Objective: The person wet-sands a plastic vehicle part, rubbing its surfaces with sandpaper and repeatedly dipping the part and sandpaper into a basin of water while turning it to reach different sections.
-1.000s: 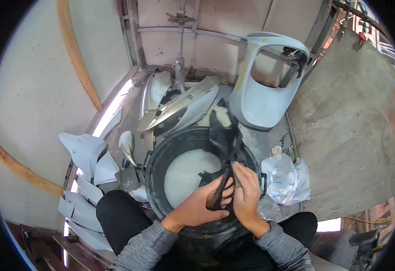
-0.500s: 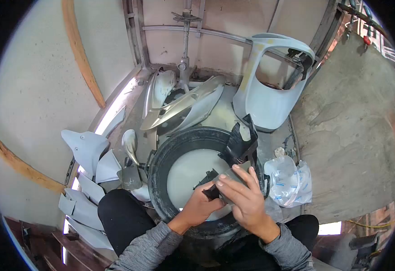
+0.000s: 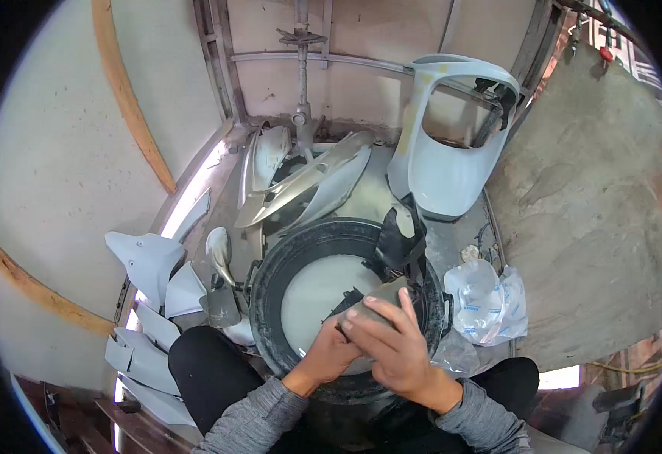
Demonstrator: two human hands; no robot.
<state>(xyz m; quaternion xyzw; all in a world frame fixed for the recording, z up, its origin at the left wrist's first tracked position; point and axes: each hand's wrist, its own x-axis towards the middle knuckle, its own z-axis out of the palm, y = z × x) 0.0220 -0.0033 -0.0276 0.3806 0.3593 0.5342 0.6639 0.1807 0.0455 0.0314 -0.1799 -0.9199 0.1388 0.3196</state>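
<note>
A black plastic part (image 3: pixel 399 242) is held over a round black tub (image 3: pixel 270 333) of cloudy whitish liquid (image 3: pixel 319 291). My left hand (image 3: pixel 327 356) grips the part's lower end, its fingers mostly hidden behind it. Pressed against the part by my right hand (image 3: pixel 391 344) is a grey-green sheet (image 3: pixel 385 293), flat and thin, like sanding paper. The fingers of my right hand lie over the sheet, with the fingertips toward the tub's far right side.
White panels (image 3: pixel 145 261) lie along the left wall. Silver and white fairings (image 3: pixel 308 181) rest behind the tub, beside a metal stand (image 3: pixel 301 83). A large white frame-like cover (image 3: pixel 440 178) stands at the back right. Clear plastic bags (image 3: pixel 486 303) lie right of the tub.
The black part has been turned and tilted to the right over the tub. My right hand has moved from the part's side to lie across it, pressing the grey-green sheet on it.
</note>
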